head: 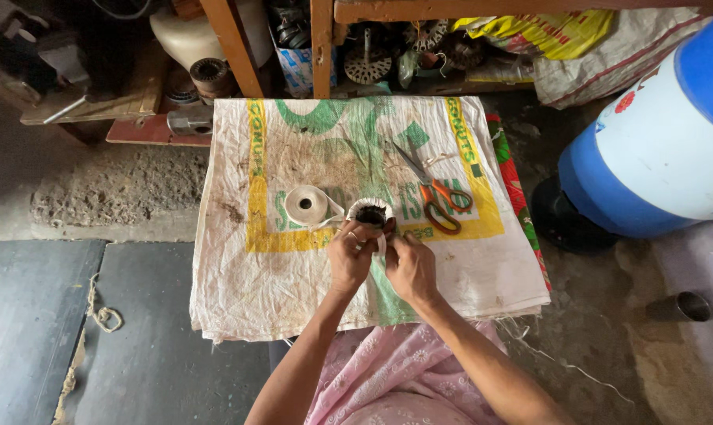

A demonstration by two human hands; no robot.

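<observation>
A round ring-shaped part (pixel 370 212), dark inside and wrapped in white tape, rests on a stained white woven sack (pixel 293 283). My left hand (pixel 351 253) grips its near left side, a ring on one finger. My right hand (pixel 411 266) touches its near right side and pinches a white strip against it. A roll of white tape (pixel 306 205) lies just left of the part, its loose end running toward my hands. Orange-handled scissors (pixel 434 194) lie shut to the right of the part.
A large blue and white container (pixel 663 149) stands at the right, with a small metal cup (pixel 691 305) on the floor below it. A wooden frame (pixel 322 39) at the back holds metal motor parts and bags. A grey mat (pixel 136 346) lies at the left.
</observation>
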